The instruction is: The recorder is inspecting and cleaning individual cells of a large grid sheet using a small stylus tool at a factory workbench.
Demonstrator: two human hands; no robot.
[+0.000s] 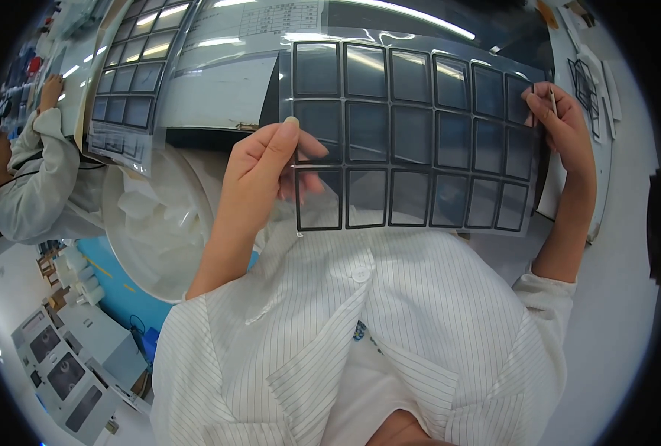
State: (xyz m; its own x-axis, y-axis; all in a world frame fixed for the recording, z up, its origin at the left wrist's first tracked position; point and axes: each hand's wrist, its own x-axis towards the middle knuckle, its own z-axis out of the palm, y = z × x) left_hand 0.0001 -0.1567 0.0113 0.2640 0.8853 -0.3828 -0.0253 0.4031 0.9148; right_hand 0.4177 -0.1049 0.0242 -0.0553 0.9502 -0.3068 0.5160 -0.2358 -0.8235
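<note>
A clear plastic sheet [367, 134] with rows of black-rimmed rectangles is raised in front of my chest, spread between both hands. At its left edge, my left hand [256, 167] pinches it, thumb on the near face and fingers showing through the film behind. My right hand [566, 126] grips the upper right corner between thumb and fingers. A thin pointed stick-like tool [553, 102] also shows at the right hand's fingers; its kind cannot be made out.
Similar sheets [126, 89] are stacked at the left on the work table [215, 97]. A round white bin [118, 245] with crumpled film stands below. Loose black frames [584, 85] lie at the far right. A co-worker in a pale coat [40, 186] sits at the left.
</note>
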